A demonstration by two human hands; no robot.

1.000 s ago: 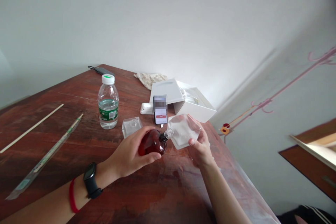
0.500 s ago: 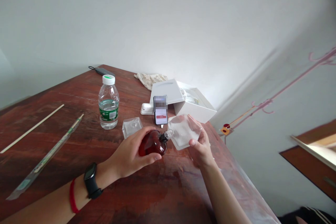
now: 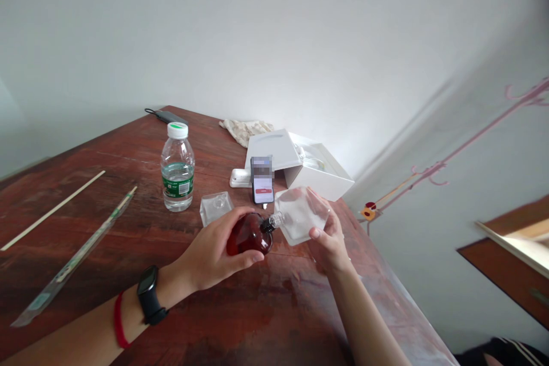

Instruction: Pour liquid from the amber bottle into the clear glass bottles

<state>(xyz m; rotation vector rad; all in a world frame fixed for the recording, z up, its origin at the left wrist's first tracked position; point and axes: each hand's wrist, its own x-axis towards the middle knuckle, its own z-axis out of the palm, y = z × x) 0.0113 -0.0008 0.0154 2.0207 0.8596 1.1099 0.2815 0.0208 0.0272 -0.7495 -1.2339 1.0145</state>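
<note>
Nearest on my feed is the black watch (image 3: 148, 293) on the left wrist. My left hand (image 3: 210, 257) has its fingers wrapped round a dark red bottle (image 3: 242, 234) over the table (image 3: 257, 314), and my right hand (image 3: 328, 240) is gripping a clear flat container (image 3: 300, 215), tilted, its neck right up at the bottle's black one. Further out there's an upright water bottle (image 3: 177, 180), then the phone (image 3: 263, 187), a white box (image 3: 274, 148) and a crumpled cloth (image 3: 242, 130) behind it
</note>
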